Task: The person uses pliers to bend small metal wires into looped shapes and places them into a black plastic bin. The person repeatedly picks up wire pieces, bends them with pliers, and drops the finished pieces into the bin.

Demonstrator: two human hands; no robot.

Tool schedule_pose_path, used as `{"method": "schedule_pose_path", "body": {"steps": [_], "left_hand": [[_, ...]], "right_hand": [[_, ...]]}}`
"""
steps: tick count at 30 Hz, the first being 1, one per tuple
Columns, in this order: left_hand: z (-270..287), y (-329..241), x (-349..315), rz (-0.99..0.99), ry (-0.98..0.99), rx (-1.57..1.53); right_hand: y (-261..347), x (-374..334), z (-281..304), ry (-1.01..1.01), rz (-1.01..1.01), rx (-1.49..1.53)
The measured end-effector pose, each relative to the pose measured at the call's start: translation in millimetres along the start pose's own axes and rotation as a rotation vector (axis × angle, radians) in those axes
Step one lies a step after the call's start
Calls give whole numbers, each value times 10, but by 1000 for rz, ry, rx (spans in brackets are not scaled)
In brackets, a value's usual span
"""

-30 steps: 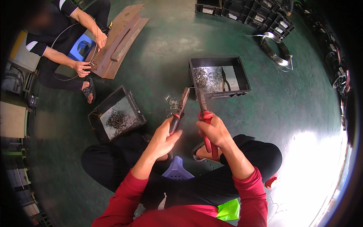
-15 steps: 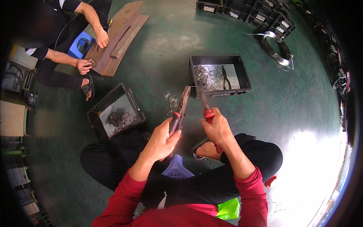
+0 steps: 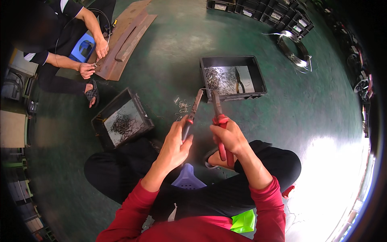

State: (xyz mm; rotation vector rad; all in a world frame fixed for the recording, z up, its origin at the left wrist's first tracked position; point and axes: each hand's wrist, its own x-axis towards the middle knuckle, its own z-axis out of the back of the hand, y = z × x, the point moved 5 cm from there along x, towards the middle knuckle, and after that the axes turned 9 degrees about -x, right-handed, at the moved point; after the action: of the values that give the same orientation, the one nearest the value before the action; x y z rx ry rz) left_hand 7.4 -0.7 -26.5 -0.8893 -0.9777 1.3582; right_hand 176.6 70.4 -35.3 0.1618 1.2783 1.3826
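Observation:
My left hand (image 3: 174, 143) is closed round the dark grip of a pair of pliers (image 3: 195, 107), whose jaws point away from me. In my right hand (image 3: 230, 137) is a second pair of pliers (image 3: 218, 105) with red handles. Between the two jaw tips spans a short piece of thin wire (image 3: 206, 89), slightly bowed. Just beyond the tips stands a black crate (image 3: 264, 82) holding bent wire pieces (image 3: 212, 78) and another pair of pliers (image 3: 239, 80). Several wire loops (image 3: 183, 106) lie on the floor left of my pliers.
At the left is another black crate (image 3: 140, 105) with a heap of dark wire pieces (image 3: 123, 124). A coil of wire (image 3: 293, 50) lies at the far right near stacked black crates (image 3: 274, 16). A co-worker's hands (image 3: 86, 70) handle wire beside a rusty metal beam (image 3: 125, 42).
The red-handled pliers have turned more upright, and their handles now show below my right hand. My left-hand pliers have shifted slightly. The co-worker's hands have moved along the wire.

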Motion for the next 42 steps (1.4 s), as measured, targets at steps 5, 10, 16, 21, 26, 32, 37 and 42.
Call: {"method": "schedule_pose_path", "body": {"steps": [5,10,16,21,26,32,37,42], "left_hand": [[6,-9,-11,48,-47,-37],[12,95,-61,203,29,-131],[13,81,-106,327,64,-296],[38,-7,-111,392,91,-423],[44,-14,-113,457,124,-475],[35,17,-107,447,111,-492],[-8,118,-65,275,100,-266],[-354,714,-53,280,97,-85]], "right_hand": [[-51,50,-10,-76,46,-117],[-76,51,-16,-236,92,-263],[-35,29,1,-314,106,-340],[-24,40,7,-388,143,-411],[-42,69,-5,-401,149,-444],[-71,91,10,-433,163,-460],[-189,178,-33,-294,127,-298],[-284,270,15,44,-58,84]]}}
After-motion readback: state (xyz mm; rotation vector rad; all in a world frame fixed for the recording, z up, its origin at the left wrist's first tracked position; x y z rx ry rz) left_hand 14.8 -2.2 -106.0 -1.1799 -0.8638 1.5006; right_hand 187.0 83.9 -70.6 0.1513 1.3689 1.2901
